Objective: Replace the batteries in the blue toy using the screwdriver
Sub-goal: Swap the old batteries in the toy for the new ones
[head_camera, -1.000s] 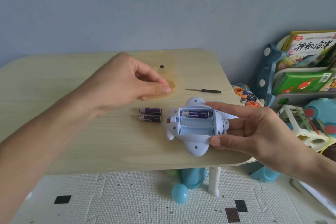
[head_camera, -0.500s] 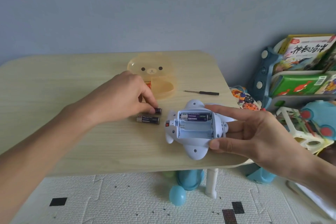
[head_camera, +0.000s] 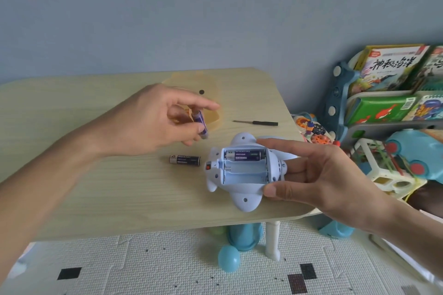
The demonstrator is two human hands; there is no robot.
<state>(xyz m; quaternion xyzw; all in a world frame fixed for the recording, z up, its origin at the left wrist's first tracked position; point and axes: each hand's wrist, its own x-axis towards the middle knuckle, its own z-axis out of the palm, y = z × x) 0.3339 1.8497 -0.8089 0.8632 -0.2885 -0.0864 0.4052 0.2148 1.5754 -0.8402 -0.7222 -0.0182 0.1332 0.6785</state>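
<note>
The right hand (head_camera: 318, 175) grips the opened blue toy (head_camera: 244, 198) at 4 o'clock of the desk (head_camera: 96, 187). At the toy's 10 o'clock the left hand (head_camera: 155, 119) pinches a battery (head_camera: 201, 124); the screwdriver (head_camera: 256, 123) lies at 12 o'clock.

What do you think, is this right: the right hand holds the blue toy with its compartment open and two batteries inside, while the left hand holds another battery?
No. The head view shows only one inserted battery in the open compartment of the blue toy; the lower slots are empty. The rest stands: the right hand holds the toy, the left hand holds a second battery.
</note>
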